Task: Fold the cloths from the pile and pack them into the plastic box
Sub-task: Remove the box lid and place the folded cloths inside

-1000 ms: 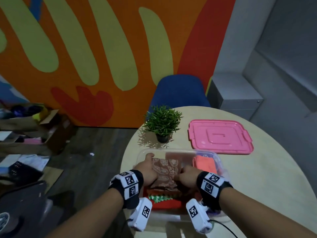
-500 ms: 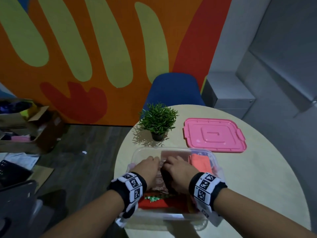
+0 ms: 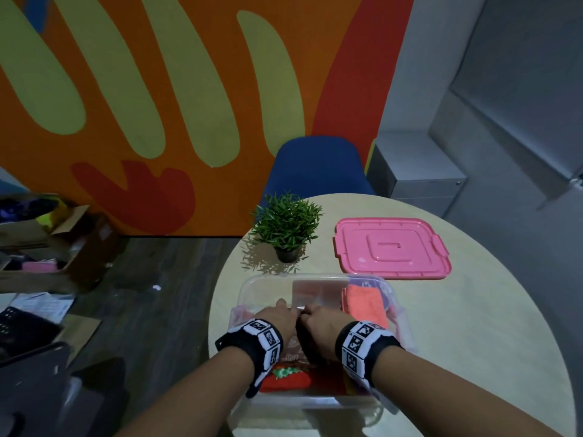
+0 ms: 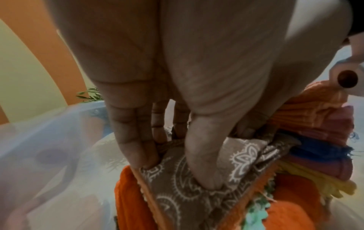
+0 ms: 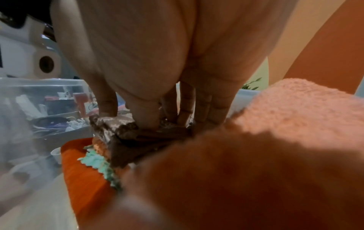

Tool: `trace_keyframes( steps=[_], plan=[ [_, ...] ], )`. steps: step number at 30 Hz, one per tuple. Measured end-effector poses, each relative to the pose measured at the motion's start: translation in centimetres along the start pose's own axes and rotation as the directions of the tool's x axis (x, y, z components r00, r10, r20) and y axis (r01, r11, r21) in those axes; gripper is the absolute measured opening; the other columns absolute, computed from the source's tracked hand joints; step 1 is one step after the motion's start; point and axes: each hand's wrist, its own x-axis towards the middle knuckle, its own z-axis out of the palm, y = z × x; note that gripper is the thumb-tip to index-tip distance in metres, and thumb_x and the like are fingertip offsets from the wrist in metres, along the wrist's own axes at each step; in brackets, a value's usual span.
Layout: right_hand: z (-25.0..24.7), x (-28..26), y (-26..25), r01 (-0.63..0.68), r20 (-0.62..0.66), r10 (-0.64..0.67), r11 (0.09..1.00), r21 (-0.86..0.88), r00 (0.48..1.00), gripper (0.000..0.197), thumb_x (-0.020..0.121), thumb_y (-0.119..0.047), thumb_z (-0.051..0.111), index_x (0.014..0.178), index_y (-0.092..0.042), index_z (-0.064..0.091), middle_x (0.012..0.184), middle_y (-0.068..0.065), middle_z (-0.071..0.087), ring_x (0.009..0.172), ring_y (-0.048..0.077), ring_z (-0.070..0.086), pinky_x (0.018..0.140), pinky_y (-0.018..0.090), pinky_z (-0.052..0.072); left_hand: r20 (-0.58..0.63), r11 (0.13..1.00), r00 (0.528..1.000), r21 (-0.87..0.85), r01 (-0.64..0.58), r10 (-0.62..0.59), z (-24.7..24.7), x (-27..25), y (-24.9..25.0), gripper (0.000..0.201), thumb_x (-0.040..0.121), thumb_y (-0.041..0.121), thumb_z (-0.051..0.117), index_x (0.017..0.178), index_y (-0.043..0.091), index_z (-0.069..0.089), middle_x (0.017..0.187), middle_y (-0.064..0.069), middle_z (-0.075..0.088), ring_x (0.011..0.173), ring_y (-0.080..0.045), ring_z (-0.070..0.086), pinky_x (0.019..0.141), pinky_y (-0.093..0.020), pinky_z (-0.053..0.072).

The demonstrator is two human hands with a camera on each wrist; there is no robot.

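Room: orange wall painted with green and red shapes, blue chair (image 3: 317,167) past the hands, round pale table (image 3: 457,326) under them.
Plastic box (image 3: 249,287): clear, on the table, both hands inside it.
Patterned cloth (image 4: 189,183): brown with white print, folded, on an orange cloth (image 5: 82,169) in the box.
Left hand (image 3: 282,316): straight fingers and thumb pressing down on the patterned cloth.
Right hand (image 3: 318,324): touching the left, fingers extended onto the same cloth.
Coral towel (image 3: 362,305): just right of the right hand.
Pink lid (image 3: 391,247): beyond, to the right.
Potted plant (image 3: 287,228): beyond the box.

Head view high above; wrist views close, sharing patterned cloth (image 4: 189,183).
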Motion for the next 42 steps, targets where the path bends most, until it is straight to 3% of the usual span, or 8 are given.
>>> trace_keyframes(
  steps=[5,9,17,24,31,34,37,42],
  plan=[
    [-0.7,-0.3,0.7,0.059,-0.003,-0.059,0.998,-0.021,0.998,0.043,0.087,-0.023,0.069,0.126,-0.008,0.06,0.126,0.017,0.054,0.109,0.033,0.058,0.095,0.043,0.051,0.05,1.0,0.999,0.004,0.017,-0.017,-1.8,-0.5,0.0,0.055,0.09,0.008,0.062,0.139,0.009,0.04,0.139,-0.022,0.039,0.115,-0.038,0.056,0.092,-0.041,0.047],
    [-2.5,-1.6,3.1,0.11,-0.16,-0.086,0.983,0.144,0.983,0.03,0.089,-0.033,0.062,0.109,-0.011,0.067,0.111,0.014,0.066,0.102,0.033,0.062,0.086,0.039,0.053,0.068,0.996,0.993,-0.009,0.092,-0.091,-5.8,-0.8,0.6,0.004,0.091,0.013,0.061,0.092,0.01,0.058,0.089,-0.014,0.056,0.066,-0.024,0.051,0.068,-0.034,0.042],
    [-5.5,-6.0,13.1,0.149,-0.364,0.007,0.904,0.4,0.931,0.027,0.094,-0.03,0.061,0.117,-0.016,0.066,0.11,0.001,0.071,0.095,0.017,0.065,0.087,0.028,0.052,-0.243,0.966,0.957,-0.238,0.097,-0.156,-12.6,3.4,5.9,0.021,0.097,0.023,0.049,0.102,0.013,0.067,0.105,-0.011,0.068,0.096,-0.031,0.063,0.078,-0.034,0.051],
    [-4.5,-7.3,27.4,-0.085,-0.286,0.281,0.833,0.546,0.916,0.015,0.094,-0.03,0.063,0.102,-0.019,0.069,0.097,-0.004,0.07,0.089,0.013,0.064,0.083,0.028,0.052,-0.188,0.931,0.952,-0.321,0.172,-0.241,-16.3,13.4,10.1,0.024,0.094,0.024,0.052,0.106,0.01,0.067,0.107,-0.012,0.068,0.093,-0.031,0.064,0.077,-0.033,0.051],
    [-1.9,-5.8,39.2,-0.346,-0.168,0.552,0.702,0.623,0.817,0.002,0.092,-0.024,0.062,0.091,-0.023,0.064,0.092,-0.002,0.067,0.073,0.007,0.059,0.063,0.017,0.041,-0.179,0.919,0.929,-0.294,0.265,-0.325,-18.0,23.3,8.9,0.023,0.092,0.024,0.051,0.103,0.011,0.066,0.1,-0.011,0.069,0.081,-0.026,0.059,0.076,-0.032,0.049],
    [0.2,-4.5,42.3,-0.441,-0.094,0.634,0.628,0.641,0.768,0.023,0.092,-0.027,0.063,0.113,-0.018,0.061,0.112,0.004,0.067,0.086,0.014,0.062,0.077,0.025,0.048,-0.107,0.916,0.934,-0.261,0.305,-0.341,-17.8,26.3,8.9,0.019,0.092,0.025,0.052,0.099,0.014,0.066,0.074,0.001,0.056,0.085,-0.022,0.06,0.075,-0.032,0.047],
    [2.4,-3.2,44.2,-0.459,-0.049,0.696,0.523,0.719,0.717,0.053,0.09,-0.025,0.064,0.139,-0.016,0.046,0.139,0.009,0.049,0.109,0.023,0.059,0.091,0.033,0.049,-0.067,0.905,0.94,-0.3,0.3,-0.334,-17.2,28.4,9.6,0.032,0.094,0.02,0.057,0.121,0.006,0.063,0.079,0.001,0.051,0.108,-0.027,0.063,0.076,-0.025,0.041],
    [5.3,-1.3,45.9,-0.402,0.056,0.634,0.417,0.815,0.771,0.084,0.086,-0.022,0.066,0.154,-0.016,0.017,0.15,0.016,0.042,0.13,0.031,0.05,0.108,0.04,0.044,0.087,0.936,0.952,-0.177,0.304,-0.293,-15.2,29.4,8.1,0.035,0.085,0.016,0.061,0.12,0.016,0.062,0.085,0.001,0.055,0.098,-0.033,0.065,0.074,-0.031,0.05]
  ],
)
